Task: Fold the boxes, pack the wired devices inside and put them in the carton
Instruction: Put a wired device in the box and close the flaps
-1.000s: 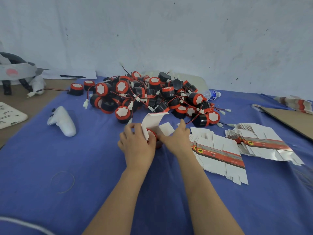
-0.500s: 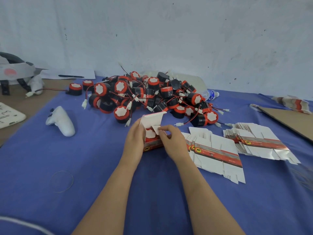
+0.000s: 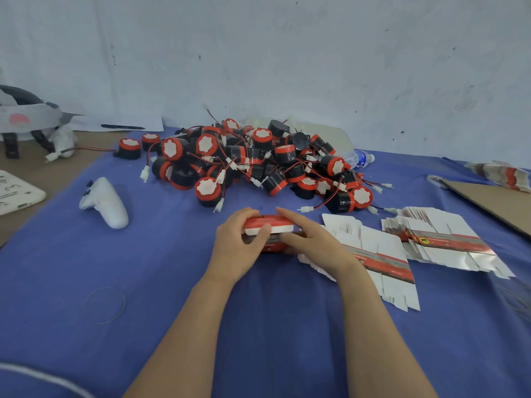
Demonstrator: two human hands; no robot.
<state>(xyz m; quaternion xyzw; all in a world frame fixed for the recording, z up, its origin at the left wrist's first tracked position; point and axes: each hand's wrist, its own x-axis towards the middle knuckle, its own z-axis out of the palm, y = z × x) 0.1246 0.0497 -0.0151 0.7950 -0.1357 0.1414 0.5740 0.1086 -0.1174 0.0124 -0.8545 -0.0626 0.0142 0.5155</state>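
Note:
A small red and white box (image 3: 268,225) stands on the blue cloth (image 3: 172,282) in the middle, its top flap folded down. My left hand (image 3: 240,242) grips its left side with the thumb over the front edge. My right hand (image 3: 310,239) holds its right side, fingers lying over the top. Behind the box lies a heap of black and red wired devices (image 3: 258,165) with white connectors. Two stacks of flat unfolded boxes (image 3: 382,259) (image 3: 442,239) lie to the right. The device inside the box is hidden.
A white controller (image 3: 105,202) lies on the cloth at left, a headset (image 3: 26,119) and a white pad (image 3: 14,191) further left. A brown cardboard sheet (image 3: 497,202) sits at far right, a water bottle (image 3: 359,159) behind the heap.
The box's raised white top flap has been folded down over the device. Both hands moved from tucking the flaps to gripping the box by its sides.

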